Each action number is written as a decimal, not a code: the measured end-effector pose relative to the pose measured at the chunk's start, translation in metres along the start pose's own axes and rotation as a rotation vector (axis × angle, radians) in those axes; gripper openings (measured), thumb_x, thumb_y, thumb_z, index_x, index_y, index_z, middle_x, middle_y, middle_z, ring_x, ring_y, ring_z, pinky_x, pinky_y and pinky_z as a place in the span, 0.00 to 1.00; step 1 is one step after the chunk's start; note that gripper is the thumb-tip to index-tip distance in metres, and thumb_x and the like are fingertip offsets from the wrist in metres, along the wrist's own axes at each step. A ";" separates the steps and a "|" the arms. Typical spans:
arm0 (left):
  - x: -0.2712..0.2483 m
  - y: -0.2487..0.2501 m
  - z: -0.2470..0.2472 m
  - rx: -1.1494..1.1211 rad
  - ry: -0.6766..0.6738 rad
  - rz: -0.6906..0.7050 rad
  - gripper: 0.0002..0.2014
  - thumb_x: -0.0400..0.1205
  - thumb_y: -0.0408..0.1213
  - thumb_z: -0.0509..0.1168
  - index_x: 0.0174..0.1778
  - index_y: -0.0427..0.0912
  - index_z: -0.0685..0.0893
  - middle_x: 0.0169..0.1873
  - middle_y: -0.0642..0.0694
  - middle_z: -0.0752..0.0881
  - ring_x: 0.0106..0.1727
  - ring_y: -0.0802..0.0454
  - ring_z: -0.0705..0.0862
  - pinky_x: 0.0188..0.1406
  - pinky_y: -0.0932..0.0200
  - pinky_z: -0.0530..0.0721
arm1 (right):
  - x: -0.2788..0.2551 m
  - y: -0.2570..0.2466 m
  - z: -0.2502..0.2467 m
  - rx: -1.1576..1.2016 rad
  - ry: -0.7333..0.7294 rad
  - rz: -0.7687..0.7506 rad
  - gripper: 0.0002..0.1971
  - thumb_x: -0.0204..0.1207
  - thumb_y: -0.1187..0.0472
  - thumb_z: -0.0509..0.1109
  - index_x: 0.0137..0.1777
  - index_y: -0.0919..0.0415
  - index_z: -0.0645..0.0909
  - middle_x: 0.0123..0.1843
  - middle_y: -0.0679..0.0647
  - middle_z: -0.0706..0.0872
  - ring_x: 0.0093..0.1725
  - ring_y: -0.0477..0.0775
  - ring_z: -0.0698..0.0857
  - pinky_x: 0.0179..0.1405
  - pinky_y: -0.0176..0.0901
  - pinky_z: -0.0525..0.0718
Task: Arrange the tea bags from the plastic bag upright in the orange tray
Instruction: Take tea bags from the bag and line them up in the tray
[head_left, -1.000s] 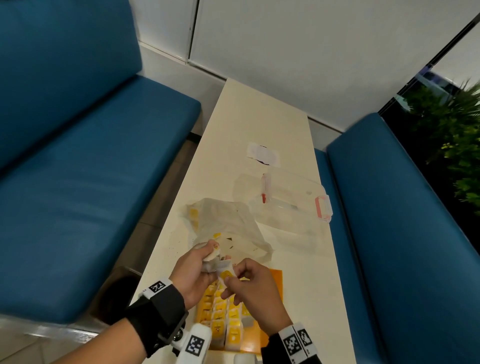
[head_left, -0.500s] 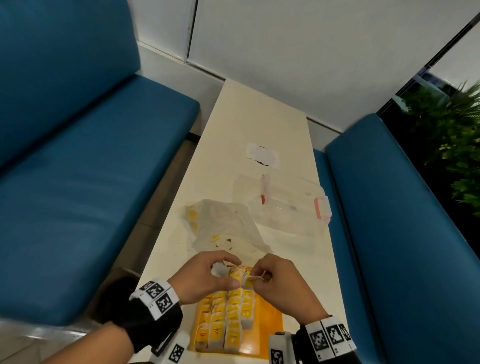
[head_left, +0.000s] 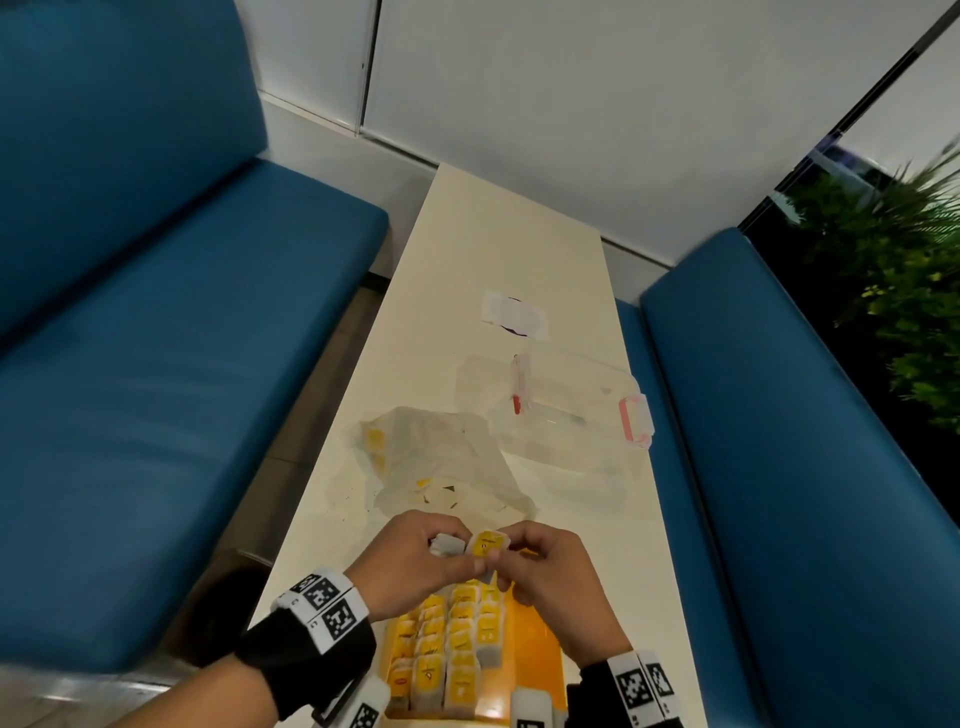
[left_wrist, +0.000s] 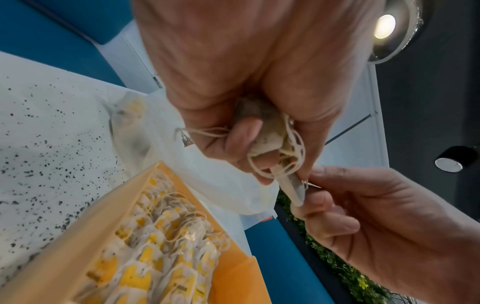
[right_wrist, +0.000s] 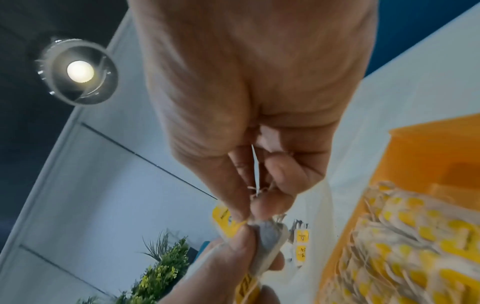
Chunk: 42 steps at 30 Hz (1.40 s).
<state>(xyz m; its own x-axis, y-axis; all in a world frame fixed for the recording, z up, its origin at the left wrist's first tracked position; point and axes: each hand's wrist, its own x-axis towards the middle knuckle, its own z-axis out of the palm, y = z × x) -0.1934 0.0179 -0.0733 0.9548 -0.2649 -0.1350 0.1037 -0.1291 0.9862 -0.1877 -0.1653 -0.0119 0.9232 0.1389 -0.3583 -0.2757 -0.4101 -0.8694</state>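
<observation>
Two hands are meeting just above the orange tray at the near end of the table. Rows of yellow-tagged tea bags are standing upright, filling the tray's left part, while its right part is showing bare orange floor. The left hand is curling its fingers round a bunch of tea bags, strings looping over the knuckles in the left wrist view, one bag poking out between thumb and forefinger. The right hand is pinching thumb against fingertips on that held tea bag and its thread, yellow tag facing up. Just beyond the hands, the plastic bag is lying crumpled and open on the table, a few yellow-tagged bags showing inside it. Further on, to the right, a clear plastic box with pink latches is sitting; what it contains is hard to tell. Beyond that, a white paper patch is lying flat, blue benches flanking both sides.
</observation>
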 end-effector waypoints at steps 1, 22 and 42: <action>0.000 -0.001 0.001 -0.009 0.008 -0.004 0.07 0.76 0.45 0.79 0.39 0.46 0.93 0.36 0.44 0.90 0.35 0.59 0.83 0.36 0.65 0.79 | 0.000 0.002 0.001 0.036 0.004 0.012 0.03 0.75 0.70 0.74 0.42 0.65 0.89 0.30 0.64 0.84 0.29 0.54 0.78 0.25 0.41 0.70; -0.010 -0.044 -0.001 0.111 0.112 -0.196 0.04 0.76 0.46 0.78 0.37 0.52 0.92 0.37 0.55 0.91 0.39 0.56 0.89 0.30 0.59 0.89 | -0.001 0.115 -0.004 -0.505 0.050 0.340 0.09 0.73 0.68 0.65 0.39 0.53 0.82 0.41 0.52 0.88 0.40 0.48 0.85 0.34 0.32 0.80; -0.005 -0.056 -0.004 0.222 0.089 -0.169 0.09 0.77 0.52 0.76 0.39 0.51 0.91 0.38 0.56 0.92 0.44 0.63 0.87 0.51 0.57 0.85 | -0.002 0.124 0.023 -0.572 0.076 0.418 0.07 0.76 0.66 0.62 0.49 0.54 0.72 0.46 0.46 0.78 0.51 0.53 0.84 0.46 0.41 0.85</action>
<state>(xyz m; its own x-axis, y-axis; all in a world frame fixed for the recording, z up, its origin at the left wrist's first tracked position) -0.2025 0.0304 -0.1273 0.9508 -0.1382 -0.2774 0.2095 -0.3731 0.9038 -0.2302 -0.1955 -0.1271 0.7926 -0.1878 -0.5802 -0.4460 -0.8273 -0.3416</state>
